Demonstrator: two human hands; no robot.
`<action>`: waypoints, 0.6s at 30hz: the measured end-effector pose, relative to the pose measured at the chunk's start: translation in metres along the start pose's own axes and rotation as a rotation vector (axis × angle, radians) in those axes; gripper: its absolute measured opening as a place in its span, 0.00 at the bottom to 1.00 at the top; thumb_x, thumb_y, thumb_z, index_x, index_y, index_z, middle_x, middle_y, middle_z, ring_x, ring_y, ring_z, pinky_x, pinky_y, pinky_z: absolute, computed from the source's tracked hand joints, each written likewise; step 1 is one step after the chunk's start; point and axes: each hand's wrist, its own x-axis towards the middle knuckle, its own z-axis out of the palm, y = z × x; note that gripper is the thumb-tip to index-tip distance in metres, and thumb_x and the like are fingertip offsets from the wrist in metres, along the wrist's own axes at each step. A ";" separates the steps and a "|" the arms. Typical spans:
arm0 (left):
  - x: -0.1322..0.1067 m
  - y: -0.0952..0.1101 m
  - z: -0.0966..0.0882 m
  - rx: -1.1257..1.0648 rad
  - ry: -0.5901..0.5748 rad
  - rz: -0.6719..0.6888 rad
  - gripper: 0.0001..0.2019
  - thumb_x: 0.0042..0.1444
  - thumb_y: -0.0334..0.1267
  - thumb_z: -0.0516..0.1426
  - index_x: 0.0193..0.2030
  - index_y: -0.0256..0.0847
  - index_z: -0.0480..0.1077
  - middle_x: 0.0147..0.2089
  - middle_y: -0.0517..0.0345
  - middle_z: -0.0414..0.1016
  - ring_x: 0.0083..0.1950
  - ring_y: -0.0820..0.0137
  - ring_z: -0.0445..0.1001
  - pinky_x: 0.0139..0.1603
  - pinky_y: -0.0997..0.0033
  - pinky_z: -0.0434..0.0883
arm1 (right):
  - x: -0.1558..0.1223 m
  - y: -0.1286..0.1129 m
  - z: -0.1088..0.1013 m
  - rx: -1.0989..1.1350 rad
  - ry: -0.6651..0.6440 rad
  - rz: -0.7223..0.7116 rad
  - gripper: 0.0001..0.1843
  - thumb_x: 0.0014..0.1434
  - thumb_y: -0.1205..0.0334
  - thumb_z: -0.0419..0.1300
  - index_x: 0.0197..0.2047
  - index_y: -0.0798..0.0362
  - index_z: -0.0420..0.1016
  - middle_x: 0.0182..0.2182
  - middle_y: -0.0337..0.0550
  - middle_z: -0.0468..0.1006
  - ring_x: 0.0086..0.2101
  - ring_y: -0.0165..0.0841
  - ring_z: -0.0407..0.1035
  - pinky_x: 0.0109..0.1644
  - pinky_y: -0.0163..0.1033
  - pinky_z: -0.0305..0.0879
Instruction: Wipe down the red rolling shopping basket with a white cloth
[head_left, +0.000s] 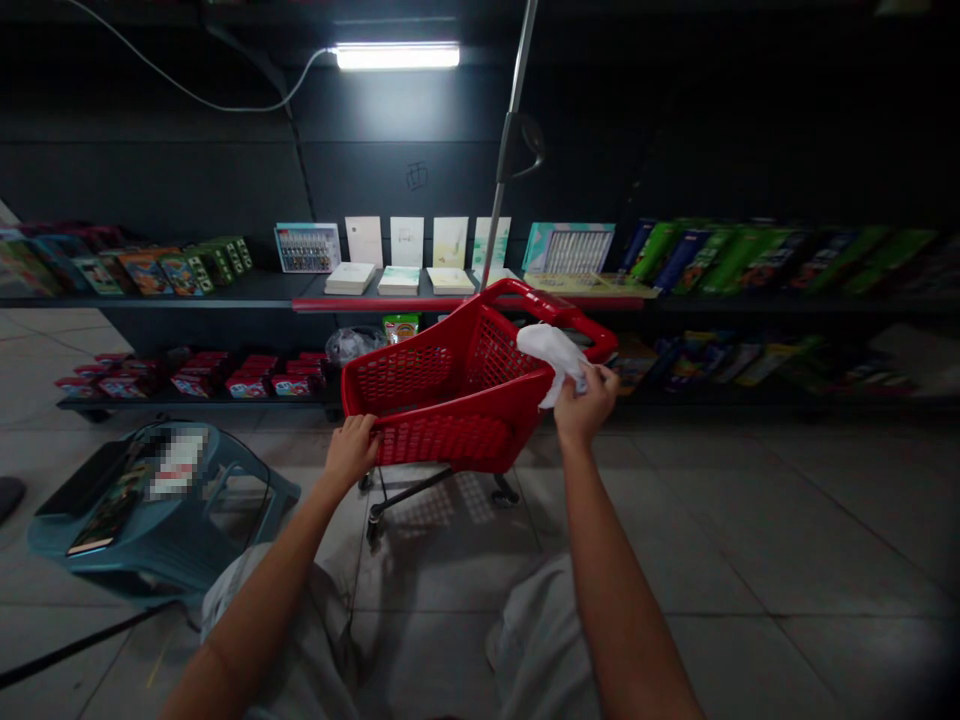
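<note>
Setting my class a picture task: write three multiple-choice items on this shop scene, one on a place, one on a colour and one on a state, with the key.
1. Where is the fluorescent tube light?
A) Under the cart
B) Above the shelves
C) On the floor

2. What colour is the shopping cart?
A) Blue
B) Green
C) Red

3. What is the right hand doing?
A) Gripping a crumpled white cloth
B) Resting on the stool
C) Hanging empty

Key:
1 B, it is mounted high on the dark wall over them.
2 C, its mesh basket is red.
3 A, the fingers close on the cloth.
</note>
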 end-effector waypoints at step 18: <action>0.002 0.002 0.007 -0.168 0.037 0.025 0.13 0.59 0.35 0.55 0.52 0.40 0.67 0.53 0.46 0.72 0.60 0.55 0.67 0.63 0.55 0.71 | -0.092 -0.037 0.061 0.331 -0.070 0.456 0.24 0.58 0.57 0.59 0.56 0.60 0.74 0.47 0.57 0.78 0.47 0.42 0.74 0.51 0.44 0.72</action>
